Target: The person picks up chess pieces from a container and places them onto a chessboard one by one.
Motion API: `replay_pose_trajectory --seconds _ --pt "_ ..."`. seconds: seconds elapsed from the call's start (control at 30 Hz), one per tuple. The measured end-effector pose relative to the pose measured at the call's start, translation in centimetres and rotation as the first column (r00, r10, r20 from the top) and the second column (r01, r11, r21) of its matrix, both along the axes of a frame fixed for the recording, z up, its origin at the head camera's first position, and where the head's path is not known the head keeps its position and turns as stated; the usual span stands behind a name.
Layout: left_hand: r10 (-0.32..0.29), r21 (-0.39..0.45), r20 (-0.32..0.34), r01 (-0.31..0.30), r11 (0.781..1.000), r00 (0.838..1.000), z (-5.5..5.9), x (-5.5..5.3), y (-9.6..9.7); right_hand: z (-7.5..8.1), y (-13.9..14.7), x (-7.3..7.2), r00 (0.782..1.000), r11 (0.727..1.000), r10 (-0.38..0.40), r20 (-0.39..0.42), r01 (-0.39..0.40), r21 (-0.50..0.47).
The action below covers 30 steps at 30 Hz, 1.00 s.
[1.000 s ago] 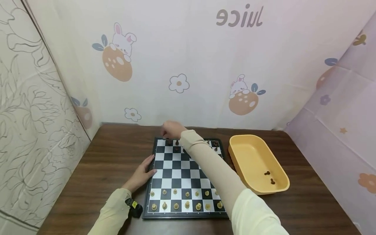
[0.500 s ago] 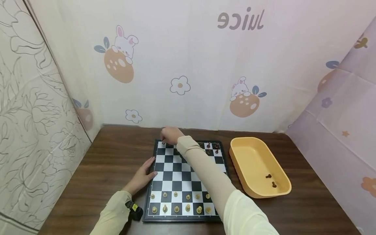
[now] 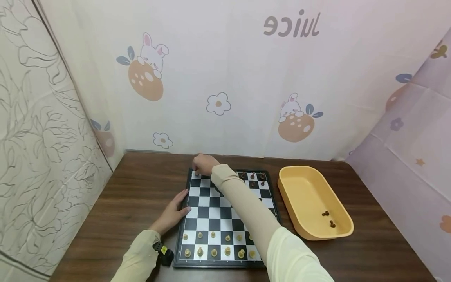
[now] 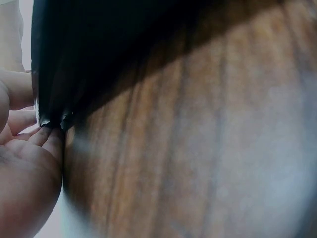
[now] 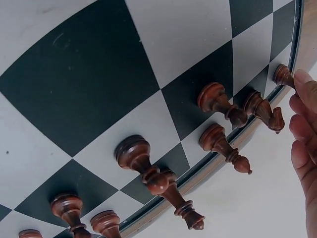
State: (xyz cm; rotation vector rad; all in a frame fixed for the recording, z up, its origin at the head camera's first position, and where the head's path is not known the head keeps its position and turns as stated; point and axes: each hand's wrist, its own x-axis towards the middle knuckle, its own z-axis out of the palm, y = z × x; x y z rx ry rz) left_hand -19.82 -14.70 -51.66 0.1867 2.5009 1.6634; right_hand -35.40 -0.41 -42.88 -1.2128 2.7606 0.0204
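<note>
My right hand (image 3: 205,163) reaches across the chessboard (image 3: 215,212) to its far left corner. In the right wrist view, its thumb and fingers pinch the top of a dark brown chess piece (image 5: 283,75) on the corner square; its head is hidden. Beside it stand a knight (image 5: 264,111), a bishop (image 5: 224,148) and a pawn (image 5: 221,103). My left hand (image 3: 172,213) holds the board's left edge, thumb on top and fingers at the side. In the left wrist view, its fingertips (image 4: 47,136) meet the board's dark underside.
Light pieces (image 3: 213,253) fill two rows at the near side. Further dark pieces (image 3: 253,176) stand at the far right. A yellow tray (image 3: 306,184) right of the board holds two dark pieces (image 3: 332,224). Patterned cloth (image 3: 218,78) hangs behind the wooden table (image 3: 148,176).
My right hand has come down and slightly left to the far left corner square, bringing the dark piece to the board. The left hand stays at the edge. The head view tilts slightly.
</note>
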Motion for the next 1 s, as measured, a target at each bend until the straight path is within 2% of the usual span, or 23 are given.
replay_pose_trajectory --seconds 0.17,0.43,0.6,0.83,1.0 --pt "-0.005 -0.003 0.001 0.005 1.0 1.0 0.0 0.1 0.4 0.3 0.6 0.2 1.0 1.0 0.001 0.022 -0.001 -0.011" --pt "-0.013 0.014 0.013 0.013 1.0 1.0 0.2 0.2 0.2 0.8 2.1 -0.8 0.998 0.994 0.049 0.047 -0.044 -0.1" --pt "-0.017 -0.018 0.01 0.017 1.0 1.0 0.1 0.0 0.1 1.7 3.7 -1.0 0.997 0.989 0.066 0.04 -0.06 -0.132" --pt "-0.034 -0.026 0.0 0.034 0.999 0.999 0.0 -0.1 0.0 4.0 6.6 -0.1 0.999 0.994 0.009 0.031 -0.005 -0.109" --pt "-0.048 -0.021 0.033 0.048 0.999 0.998 0.0 0.0 0.0 4.6 9.8 0.4 0.998 0.993 -0.064 0.018 0.065 -0.102"
